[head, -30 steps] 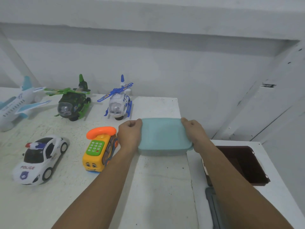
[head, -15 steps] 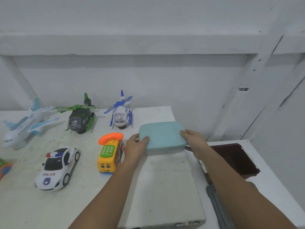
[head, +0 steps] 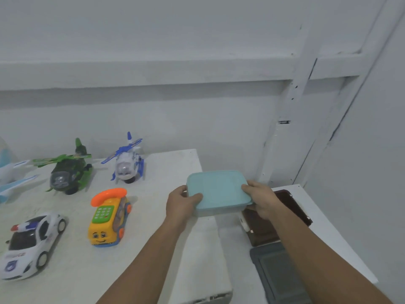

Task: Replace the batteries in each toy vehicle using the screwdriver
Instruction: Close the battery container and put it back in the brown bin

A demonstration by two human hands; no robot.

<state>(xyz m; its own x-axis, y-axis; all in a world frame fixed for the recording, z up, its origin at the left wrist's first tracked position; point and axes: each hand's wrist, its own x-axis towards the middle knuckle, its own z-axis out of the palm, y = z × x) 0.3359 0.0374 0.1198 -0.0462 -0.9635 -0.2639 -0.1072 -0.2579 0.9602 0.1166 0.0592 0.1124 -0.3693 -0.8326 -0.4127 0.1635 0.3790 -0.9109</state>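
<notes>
**Q:** What is happening on the table?

**A:** Two bare arms reach forward. The left hand (head: 180, 205) and the right hand (head: 262, 201) hold a lidded teal box (head: 219, 191) by its short ends. Each thumb is laid on the lid, and the fingers are curled round the end below it.

**Q:** What has changed?

**A:** A second ago the box sat on the white table (head: 171, 163) with a hand pressed to each end. Now it looks raised and has come toward the person, over the table's right edge. It probably holds the supplies, so opening it seems to be the step in hand. No toy has been touched yet.

**Q:** Where are the toys and the screwdriver?

**A:** The toys stand on the table, left of the hands and apart from them. No screwdriver or batteries are visible.

**Q:** How many things are there?

**A:** There are five toys:
- one green helicopter (head: 66, 174)
- one blue-and-white helicopter (head: 127, 166)
- one yellow telephone bus (head: 108, 218)
- one police car (head: 28, 244)
- one aeroplane (head: 13, 178), cut off at the left edge

There is one teal box. On a lower white surface to the right lie one brown tray (head: 293, 207) and one grey flat panel (head: 278, 273).
</notes>
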